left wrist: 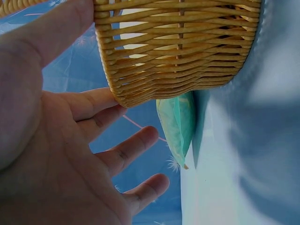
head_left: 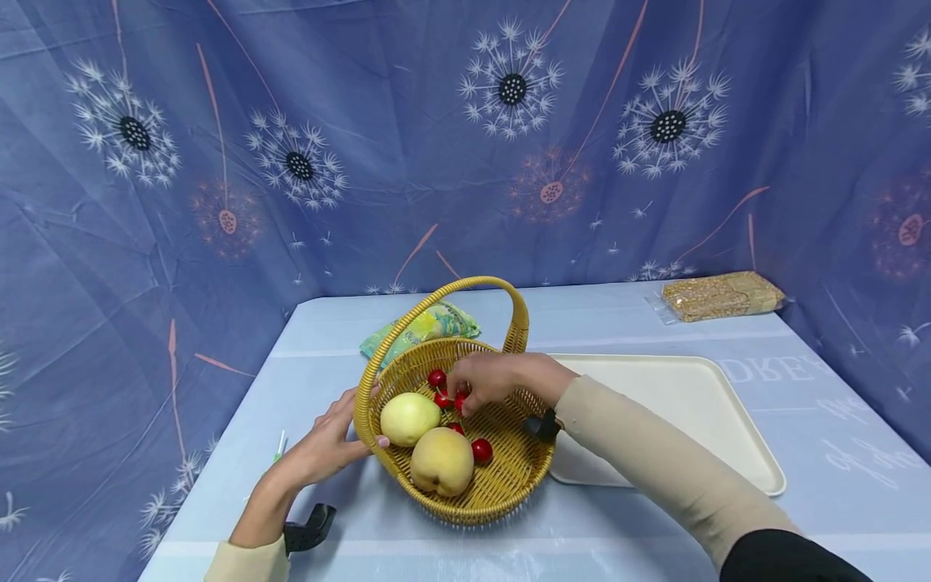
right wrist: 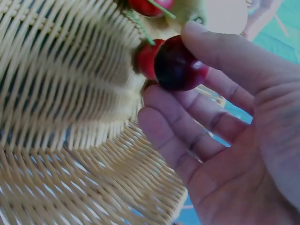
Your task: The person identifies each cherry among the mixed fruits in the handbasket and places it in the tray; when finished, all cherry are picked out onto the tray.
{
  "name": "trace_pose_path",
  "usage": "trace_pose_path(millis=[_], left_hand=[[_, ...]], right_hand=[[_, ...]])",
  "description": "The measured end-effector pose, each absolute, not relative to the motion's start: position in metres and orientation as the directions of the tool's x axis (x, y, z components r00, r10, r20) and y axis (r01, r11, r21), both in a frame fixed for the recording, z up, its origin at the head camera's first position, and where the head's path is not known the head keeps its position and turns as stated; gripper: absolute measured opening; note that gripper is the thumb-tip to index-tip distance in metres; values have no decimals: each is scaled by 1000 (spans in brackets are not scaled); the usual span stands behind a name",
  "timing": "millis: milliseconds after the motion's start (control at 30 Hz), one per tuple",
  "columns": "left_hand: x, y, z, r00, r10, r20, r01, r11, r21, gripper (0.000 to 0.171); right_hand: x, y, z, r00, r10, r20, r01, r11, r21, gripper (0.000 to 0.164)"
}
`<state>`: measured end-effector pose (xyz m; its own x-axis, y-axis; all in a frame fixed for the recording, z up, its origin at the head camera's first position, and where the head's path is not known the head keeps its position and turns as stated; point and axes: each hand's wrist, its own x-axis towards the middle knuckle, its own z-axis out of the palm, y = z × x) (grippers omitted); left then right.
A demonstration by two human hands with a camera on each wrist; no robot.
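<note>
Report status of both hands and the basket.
Right fingers pinching a cherry. Left fingers touching basket rim. Cherry inside basket, other cherries close around.

basket (head_left: 518, 475) set on a tabletop (head_left: 618, 537), cherries (head_left: 482, 451) and two other fruits (head_left: 441, 465) placed in it, tray (head_left: 669, 392) laid to its right, bag (head_left: 440, 324) laid behind it, packet (head_left: 723, 297) placed beyond the tray, cloth (head_left: 407, 162) hung behind all

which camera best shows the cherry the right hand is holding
The right wrist view: the cherry appears large, pinched by the right hand. The head view shows it small, partly hidden by that hand; the left wrist view misses it.
</note>
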<state>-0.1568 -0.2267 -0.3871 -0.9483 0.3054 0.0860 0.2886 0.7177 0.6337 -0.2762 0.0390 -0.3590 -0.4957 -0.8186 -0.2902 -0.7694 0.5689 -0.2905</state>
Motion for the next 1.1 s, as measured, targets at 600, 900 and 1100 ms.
trace_pose_path(millis=[600, 900, 1100], left_hand=[[-157, -225, -386, -953, 295, 67, 270, 730, 628, 81], [-156, -224, -386, -952, 298, 71, 274, 724, 633, 81], [-156, -223, -386, -956, 291, 47, 248, 708, 661, 80]], right_hand=[[-255, 83, -325, -565, -821, 89, -781, 496, -380, 27], [-235, 121, -317, -602, -768, 220, -766, 476, -432, 31], [-226, 149, -321, -643, -720, 262, -740, 494, -457, 32]])
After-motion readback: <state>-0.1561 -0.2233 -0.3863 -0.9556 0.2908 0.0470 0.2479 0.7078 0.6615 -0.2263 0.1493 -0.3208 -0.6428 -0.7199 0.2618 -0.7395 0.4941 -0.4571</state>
